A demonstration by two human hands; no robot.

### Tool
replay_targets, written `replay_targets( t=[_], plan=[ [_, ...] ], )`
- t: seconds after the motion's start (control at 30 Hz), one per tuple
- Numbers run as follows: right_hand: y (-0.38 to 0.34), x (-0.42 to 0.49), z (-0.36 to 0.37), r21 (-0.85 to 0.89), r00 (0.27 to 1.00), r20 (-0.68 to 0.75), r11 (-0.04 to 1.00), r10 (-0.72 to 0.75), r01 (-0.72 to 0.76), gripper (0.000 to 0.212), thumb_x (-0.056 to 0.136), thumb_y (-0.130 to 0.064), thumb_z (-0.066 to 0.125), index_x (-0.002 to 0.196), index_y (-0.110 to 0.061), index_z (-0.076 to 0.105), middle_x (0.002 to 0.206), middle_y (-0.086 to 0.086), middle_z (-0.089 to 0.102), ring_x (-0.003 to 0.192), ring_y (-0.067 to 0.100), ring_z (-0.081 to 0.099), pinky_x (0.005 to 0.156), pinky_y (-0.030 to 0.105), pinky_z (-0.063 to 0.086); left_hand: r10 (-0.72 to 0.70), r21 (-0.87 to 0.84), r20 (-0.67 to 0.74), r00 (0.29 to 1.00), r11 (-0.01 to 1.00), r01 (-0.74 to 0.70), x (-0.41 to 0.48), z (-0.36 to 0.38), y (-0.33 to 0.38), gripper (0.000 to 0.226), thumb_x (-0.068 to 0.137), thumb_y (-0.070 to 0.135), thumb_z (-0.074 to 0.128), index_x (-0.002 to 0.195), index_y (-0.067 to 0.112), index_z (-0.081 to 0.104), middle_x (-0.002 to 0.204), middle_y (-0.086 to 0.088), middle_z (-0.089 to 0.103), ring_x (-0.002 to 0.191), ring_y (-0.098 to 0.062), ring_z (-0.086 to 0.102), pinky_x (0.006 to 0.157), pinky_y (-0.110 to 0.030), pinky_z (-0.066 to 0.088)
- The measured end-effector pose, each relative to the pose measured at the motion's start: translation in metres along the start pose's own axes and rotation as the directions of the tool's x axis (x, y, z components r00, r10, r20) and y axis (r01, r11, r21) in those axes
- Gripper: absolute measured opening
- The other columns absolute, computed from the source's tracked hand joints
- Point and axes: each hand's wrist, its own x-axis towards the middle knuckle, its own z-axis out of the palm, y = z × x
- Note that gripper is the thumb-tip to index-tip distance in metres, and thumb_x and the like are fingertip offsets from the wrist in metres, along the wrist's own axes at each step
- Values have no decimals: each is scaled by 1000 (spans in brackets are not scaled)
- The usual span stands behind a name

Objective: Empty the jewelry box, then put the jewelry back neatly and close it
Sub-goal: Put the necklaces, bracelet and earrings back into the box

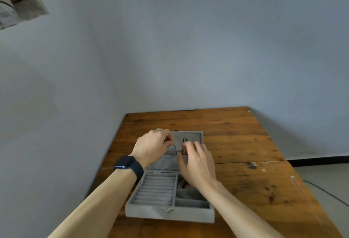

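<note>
A grey velvet jewelry box (166, 214) stands open on the wooden table (245, 143), its lid (196, 135) upright at the back. In front of the lid hangs a thin dark cord necklace (172, 151), stretched between both hands. My left hand (153, 145), with a ring and a dark watch on the wrist, pinches one end. My right hand (196, 160) pinches the other end. More dark cords hang inside the lid (184, 140). The ring rolls (156, 188) on the left of the tray hold nothing. A red and silver piece (184, 184) lies in a right compartment, partly hidden by my right wrist.
A thin pale chain (302, 190) lies on the table near its right edge. The table stands against a grey wall, with floor and a dark cable visible to the right. Folded cloth hangs at the top left.
</note>
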Motion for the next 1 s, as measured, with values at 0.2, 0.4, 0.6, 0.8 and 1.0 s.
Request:
replay_targets(
  t=[0.2,0.4,0.6,0.8,1.0],
  plan=[
    [4,-25,16,-249,997,-41,965,68,-76,48,81,-40,67,123,-17,59,137,10,51,129,30,43,95,45,44,21,-17,5,1000,1000,-21,-24,18,-6,10,99,31,57,106,29,65,99,10,65,91,-9,62,84,-32,52],
    [11,-45,17,-239,999,-30,971,-30,22,55,83,-22,68,135,-14,52,148,12,41,137,31,36,103,46,41,46,-13,-63,997,999,-47,-43,21,-17,10,97,32,61,105,30,66,96,13,66,89,-8,63,88,-33,51],
    [19,-37,13,-247,984,-7,954,-180,173,54,81,-3,66,133,-7,52,146,16,40,138,33,35,107,47,43,97,55,-176,980,995,-88,-52,10,-16,10,97,27,62,104,25,69,113,4,63,105,-17,56,88,-34,45],
    [27,-30,8,-185,974,1,957,-225,222,49,87,-7,64,134,-8,53,146,11,42,139,30,35,109,46,42,50,124,-157,986,992,-30,-39,-6,-17,12,96,32,63,103,26,72,150,-2,43,137,-24,37,107,-44,35],
    [15,-21,-5,-29,975,-133,984,-179,177,38,93,-30,56,129,-16,58,130,4,54,122,24,49,95,39,44,-12,-34,-91,996,999,9,-20,-10,-9,12,95,36,64,102,31,72,147,6,44,135,-17,37,106,-40,34]
  ],
)
